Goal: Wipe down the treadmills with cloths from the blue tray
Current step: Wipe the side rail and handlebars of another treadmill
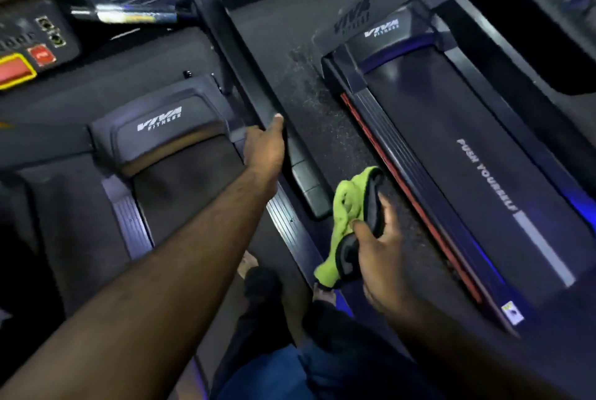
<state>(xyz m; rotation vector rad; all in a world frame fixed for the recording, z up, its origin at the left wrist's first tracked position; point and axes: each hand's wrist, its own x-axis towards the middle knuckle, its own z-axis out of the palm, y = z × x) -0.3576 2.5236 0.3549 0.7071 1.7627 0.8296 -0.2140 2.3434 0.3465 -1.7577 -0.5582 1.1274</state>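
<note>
The right hand [377,248] grips a bunched green cloth [346,216], thumb and fingers [388,206] closed around its dark edge, holding it in the air above the floor strip [303,77] between the two treadmills. The left hand [263,148] reaches forward and rests on the upright frame [232,45] of the left treadmill [154,128]; its fingers are hidden behind the hand, so I cannot tell whether they clasp the frame or merely touch it.

The cloth hangs loosely folded, so a slack grip could let it drop onto the gritty, speckled floor strip and pick up dirt that would then smear the machines. The person's bare feet [248,262] stand on the left treadmill's belt beside its ribbed side rail [283,222], where a misstep seems possible. The right treadmill [477,174] lies just beyond the cloth. The blue tray is not in view.
</note>
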